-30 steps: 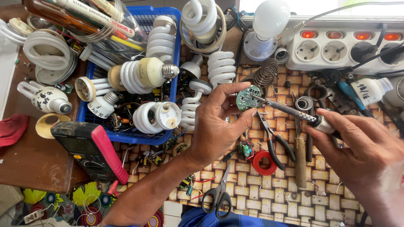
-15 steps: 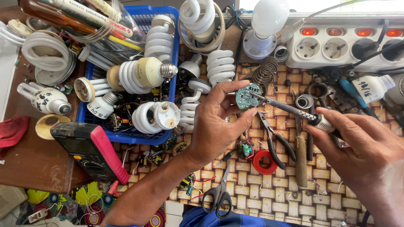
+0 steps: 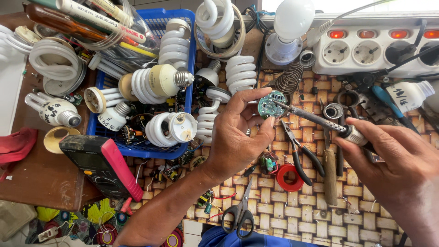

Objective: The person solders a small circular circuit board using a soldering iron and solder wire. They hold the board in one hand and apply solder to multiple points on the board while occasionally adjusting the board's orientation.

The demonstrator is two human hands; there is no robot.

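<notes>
Holding the round circuit board (image 3: 271,104) steady matters most, I judge: a firm pinch at its rim keeps the fingertips clear of the soldering iron (image 3: 315,118) tip touching its face. Near the chest, scissors (image 3: 240,211) and red tape (image 3: 290,177) lie below the fingers. The left hand (image 3: 238,137) is raised palm-up, fingers closed on the board's edge; the right hand (image 3: 393,160) wraps closed around the iron's handle, angled leftward. Beyond the fingers sits a blue basket (image 3: 146,148) of bulbs on the worktop (image 3: 292,215).
</notes>
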